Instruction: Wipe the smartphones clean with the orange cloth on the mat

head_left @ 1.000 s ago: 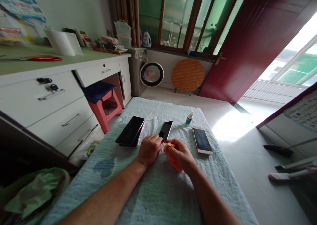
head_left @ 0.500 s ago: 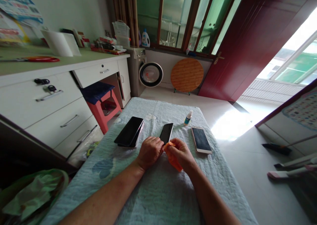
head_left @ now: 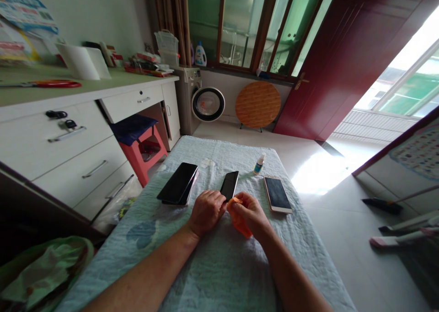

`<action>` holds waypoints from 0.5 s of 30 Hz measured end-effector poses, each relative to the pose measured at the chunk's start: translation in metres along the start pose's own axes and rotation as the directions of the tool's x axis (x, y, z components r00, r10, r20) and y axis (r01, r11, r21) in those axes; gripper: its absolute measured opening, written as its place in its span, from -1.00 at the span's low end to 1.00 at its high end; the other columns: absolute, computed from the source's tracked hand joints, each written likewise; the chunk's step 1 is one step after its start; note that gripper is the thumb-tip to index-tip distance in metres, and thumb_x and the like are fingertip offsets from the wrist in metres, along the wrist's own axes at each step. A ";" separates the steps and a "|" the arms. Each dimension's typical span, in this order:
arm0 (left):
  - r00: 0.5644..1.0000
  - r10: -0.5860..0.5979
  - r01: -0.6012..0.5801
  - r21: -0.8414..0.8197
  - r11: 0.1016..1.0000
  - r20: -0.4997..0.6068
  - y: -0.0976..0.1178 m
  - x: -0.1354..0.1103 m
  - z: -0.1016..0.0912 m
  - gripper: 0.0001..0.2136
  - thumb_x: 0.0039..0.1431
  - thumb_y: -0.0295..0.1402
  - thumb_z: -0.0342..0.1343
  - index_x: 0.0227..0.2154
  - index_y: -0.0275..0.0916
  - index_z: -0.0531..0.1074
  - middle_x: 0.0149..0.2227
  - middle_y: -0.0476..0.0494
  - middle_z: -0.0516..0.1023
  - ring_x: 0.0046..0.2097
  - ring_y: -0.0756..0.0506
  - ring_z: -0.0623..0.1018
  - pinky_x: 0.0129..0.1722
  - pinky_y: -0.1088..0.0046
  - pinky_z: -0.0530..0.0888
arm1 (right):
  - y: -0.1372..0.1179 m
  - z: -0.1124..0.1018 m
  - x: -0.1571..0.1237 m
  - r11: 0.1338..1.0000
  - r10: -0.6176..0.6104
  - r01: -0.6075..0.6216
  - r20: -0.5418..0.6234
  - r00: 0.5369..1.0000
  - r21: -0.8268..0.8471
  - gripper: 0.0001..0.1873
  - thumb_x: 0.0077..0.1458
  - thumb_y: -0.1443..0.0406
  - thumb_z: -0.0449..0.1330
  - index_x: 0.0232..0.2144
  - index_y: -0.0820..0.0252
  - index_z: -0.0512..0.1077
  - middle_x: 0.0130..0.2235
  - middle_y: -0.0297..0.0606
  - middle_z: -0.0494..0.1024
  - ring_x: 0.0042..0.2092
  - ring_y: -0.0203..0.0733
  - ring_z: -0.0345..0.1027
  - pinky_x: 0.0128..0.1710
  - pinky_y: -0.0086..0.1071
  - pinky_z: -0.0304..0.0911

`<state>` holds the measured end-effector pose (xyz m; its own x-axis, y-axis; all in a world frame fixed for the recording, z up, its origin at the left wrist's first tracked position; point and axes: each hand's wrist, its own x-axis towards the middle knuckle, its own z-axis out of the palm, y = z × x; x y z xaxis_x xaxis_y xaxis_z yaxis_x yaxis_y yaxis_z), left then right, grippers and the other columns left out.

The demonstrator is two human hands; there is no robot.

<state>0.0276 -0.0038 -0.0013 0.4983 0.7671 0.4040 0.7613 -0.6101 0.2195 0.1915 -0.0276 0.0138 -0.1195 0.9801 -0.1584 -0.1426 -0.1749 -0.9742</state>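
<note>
A dark smartphone (head_left: 229,185) stands out beyond my hands at the middle of the cloth-covered table (head_left: 219,266). My left hand (head_left: 208,210) is closed around its near end, which the fingers hide. Pinched in my right hand (head_left: 250,211) is an orange cloth (head_left: 239,219), pressed up close to the phone's near right corner. Left of my hands lie stacked phones (head_left: 179,184), a black one slanting on top. To the right rests a white-framed phone (head_left: 277,194) with a dark screen. A small spray bottle (head_left: 259,164) stands behind, between the two phones.
A white desk (head_left: 82,133) with drawers runs along the left, a red stool (head_left: 146,154) under it. Beyond the table are a washing machine (head_left: 190,97) with its door open and a round wooden board (head_left: 258,105). A lined bin (head_left: 85,252) sits at lower left.
Hardly anything differs. Both hands keep their hold on the phone and the orange cloth, and the whole view has shifted very slightly.
</note>
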 end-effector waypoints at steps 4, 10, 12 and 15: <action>0.999 -0.041 0.041 0.001 0.999 0.024 0.000 0.001 0.002 -0.94 0.26 -0.40 0.06 -0.27 -0.21 0.43 -0.26 -0.14 0.51 -0.18 -0.18 0.49 -0.17 0.30 0.40 | 0.001 0.001 0.000 1.000 0.000 0.000 -0.001 1.000 0.005 -0.68 -0.17 0.13 0.32 -0.45 0.17 0.31 -0.60 -0.45 0.39 -0.61 -0.41 0.18 -0.63 -0.53 0.07; 0.999 -0.033 0.034 -0.002 0.999 0.028 0.001 0.000 0.002 -0.90 0.29 -0.35 0.02 -0.27 -0.21 0.42 -0.30 -0.12 0.50 -0.23 -0.17 0.51 -0.21 0.31 0.41 | 0.000 -0.002 -0.001 1.000 -0.009 0.009 -0.002 1.000 -0.009 -0.68 -0.14 0.12 0.33 -0.45 0.18 0.34 -0.58 -0.43 0.40 -0.58 -0.39 0.20 -0.59 -0.52 0.10; 1.000 -0.021 0.021 0.003 1.000 0.010 0.001 -0.002 0.002 -0.88 0.29 -0.33 0.01 -0.27 -0.21 0.42 -0.32 -0.12 0.49 -0.25 -0.16 0.50 -0.22 0.31 0.40 | -0.001 -0.003 -0.001 1.000 -0.017 0.017 -0.002 1.000 -0.007 -0.69 -0.14 0.12 0.33 -0.45 0.19 0.36 -0.56 -0.42 0.41 -0.57 -0.39 0.21 -0.57 -0.52 0.11; 0.999 -0.024 0.024 -0.010 1.000 -0.025 0.003 -0.003 0.002 -0.87 0.28 -0.31 0.01 -0.26 -0.22 0.42 -0.33 -0.11 0.50 -0.27 -0.16 0.51 -0.24 0.32 0.40 | -0.002 -0.005 -0.001 0.999 -0.035 0.034 0.014 0.999 0.017 -0.69 -0.12 0.12 0.33 -0.46 0.20 0.37 -0.55 -0.40 0.43 -0.56 -0.39 0.21 -0.56 -0.51 0.10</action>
<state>0.0287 -0.0077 -0.0034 0.4694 0.7764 0.4205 0.7689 -0.5936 0.2377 0.1966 -0.0282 0.0156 -0.1281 0.9842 -0.1223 -0.1635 -0.1426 -0.9762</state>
